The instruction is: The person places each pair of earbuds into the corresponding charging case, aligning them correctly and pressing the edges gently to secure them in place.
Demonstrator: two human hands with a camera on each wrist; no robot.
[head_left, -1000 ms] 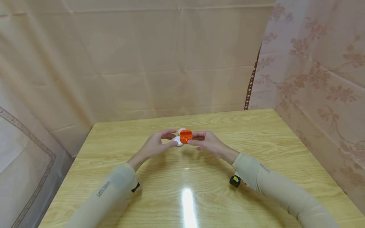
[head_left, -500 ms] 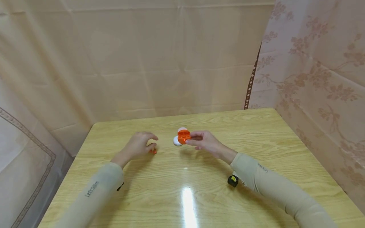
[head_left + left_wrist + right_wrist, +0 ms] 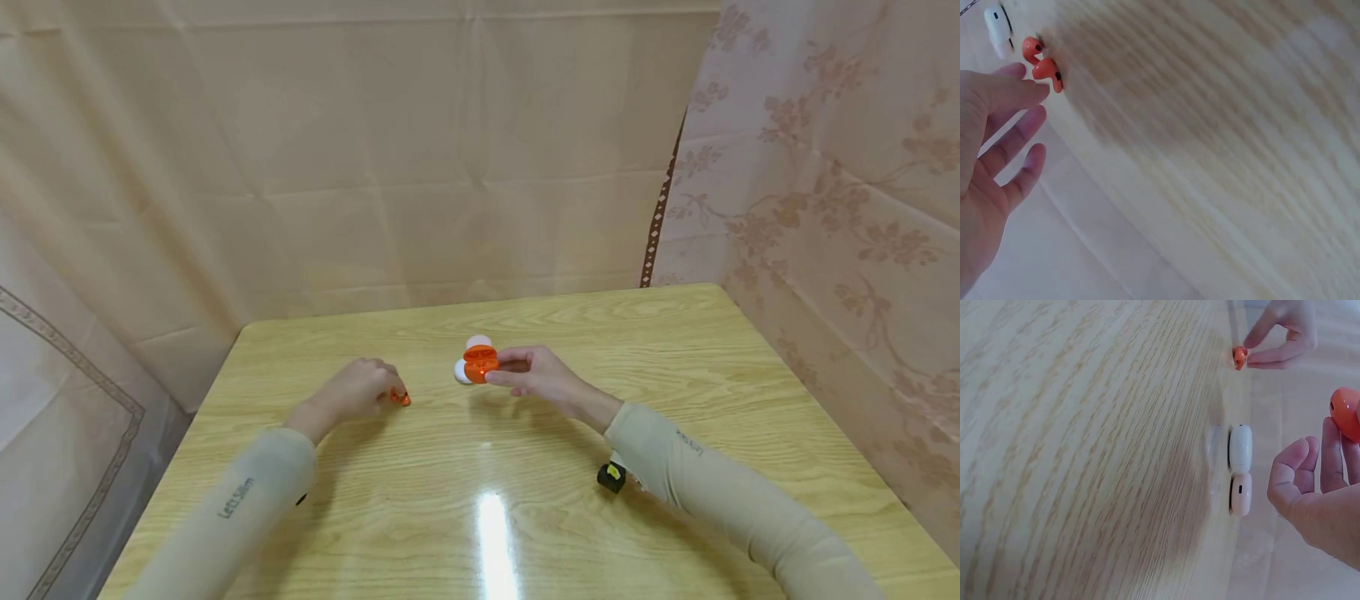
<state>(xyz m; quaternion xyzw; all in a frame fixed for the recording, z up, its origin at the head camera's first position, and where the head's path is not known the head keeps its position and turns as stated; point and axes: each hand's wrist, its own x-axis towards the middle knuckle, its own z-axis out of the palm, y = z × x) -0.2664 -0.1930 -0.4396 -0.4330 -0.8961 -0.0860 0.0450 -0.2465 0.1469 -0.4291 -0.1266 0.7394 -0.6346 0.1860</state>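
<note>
My right hand point(image 3: 551, 379) grips an orange earbud charging case point(image 3: 481, 364) by its right side, above the table, with its lid raised. In the right wrist view only part of the orange case point(image 3: 1345, 414) shows, at the right edge. My left hand point(image 3: 363, 390) is over the table on the left, fingertips right at two orange earbuds point(image 3: 401, 398). The left wrist view shows these earbuds point(image 3: 1043, 64) lying side by side, with the finger and thumb tips of the left hand point(image 3: 1007, 125) beside them and the other fingers loosely spread.
A white rounded case point(image 3: 1240, 449) and a pale pink one point(image 3: 1241, 495) lie side by side on the wooden table point(image 3: 525, 500), behind the orange case in the head view. Beige curtains point(image 3: 450, 167) hang behind the table, and a floral cloth point(image 3: 847, 208) is on the right.
My left hand has moved left, away from the orange case, and down to the orange earbuds on the table. The right hand has shifted slightly left with the open case.
</note>
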